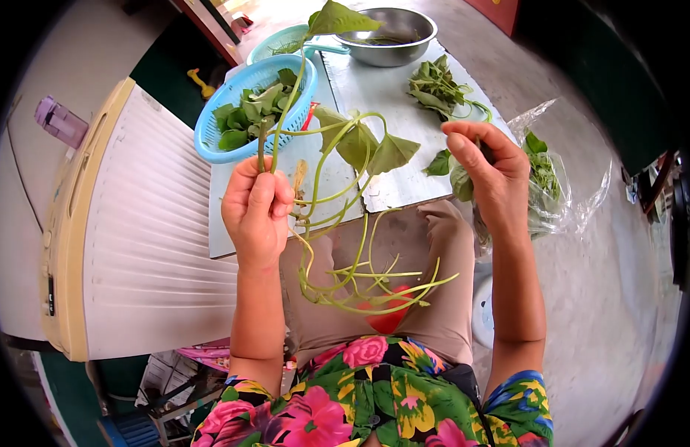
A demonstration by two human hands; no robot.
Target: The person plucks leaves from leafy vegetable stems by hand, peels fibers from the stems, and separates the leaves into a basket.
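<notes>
My left hand [259, 205] is closed around the cut end of a leafy green vine [336, 212], upright in front of the table. Its long thin stems loop and hang down over my lap, and one large leaf [341, 18] rises high at the top. My right hand [490, 167] is raised on the other side, fingers curled and thumb bent toward them. Green leaves [462, 182] show at its palm side, seemingly held in the curled fingers; the fingers partly hide them.
On the table [393, 186] stand a blue basket [203, 134] of picked leaves, a green strainer [259, 54], a steel bowl [393, 52] and a leafy bunch [434, 89]. A clear plastic bag [579, 197] of greens is at right. A cream pleated-front appliance [159, 223] stands left.
</notes>
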